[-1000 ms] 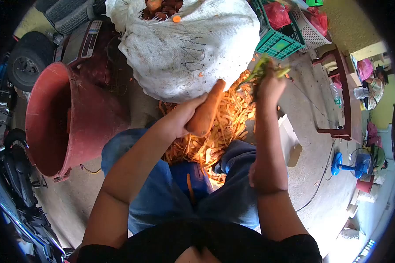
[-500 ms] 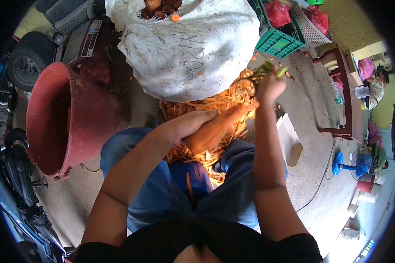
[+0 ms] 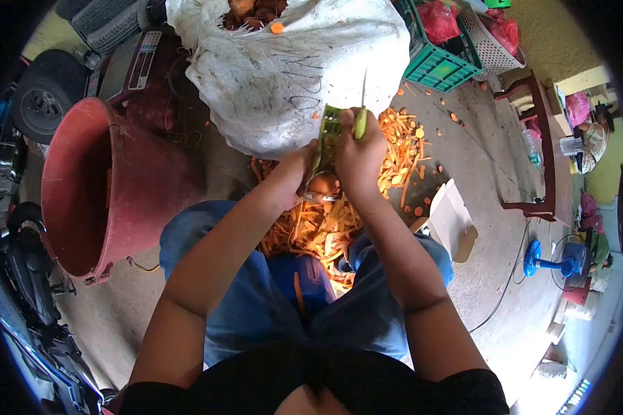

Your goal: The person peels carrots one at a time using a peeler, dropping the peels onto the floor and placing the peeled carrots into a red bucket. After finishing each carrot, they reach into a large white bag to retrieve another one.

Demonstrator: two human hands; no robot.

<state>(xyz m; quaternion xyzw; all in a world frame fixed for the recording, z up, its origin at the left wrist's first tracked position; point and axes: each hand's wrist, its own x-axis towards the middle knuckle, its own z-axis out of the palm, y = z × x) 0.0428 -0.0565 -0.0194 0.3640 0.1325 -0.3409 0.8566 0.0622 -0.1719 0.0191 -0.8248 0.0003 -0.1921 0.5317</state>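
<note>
My right hand (image 3: 361, 153) is closed around a green-handled knife (image 3: 360, 123), its thin blade pointing away from me. Beside it, between both hands, is a long green tool (image 3: 331, 131) that looks like a peeler; a metal strip (image 3: 320, 198) shows at its near end. My left hand (image 3: 294, 178) is closed at the left side of this tool, by a carrot (image 3: 323, 185) of which only a rounded orange part shows. The hands hide the rest of the carrot. Below them lies a heap of orange peelings (image 3: 311, 232) and cut slices.
A bulging white sack (image 3: 277, 90) with carrots in its mouth stands in front. On the left, a large red tub (image 3: 128, 180) lies tilted. A green crate (image 3: 443, 66) is at the upper right, and an open white box (image 3: 452, 221) sits beside my right knee.
My right hand has swung left and inward with the green-handled knife, to beside my left hand. The carrot, stretched out and largely visible before, is now mostly hidden between the hands.
</note>
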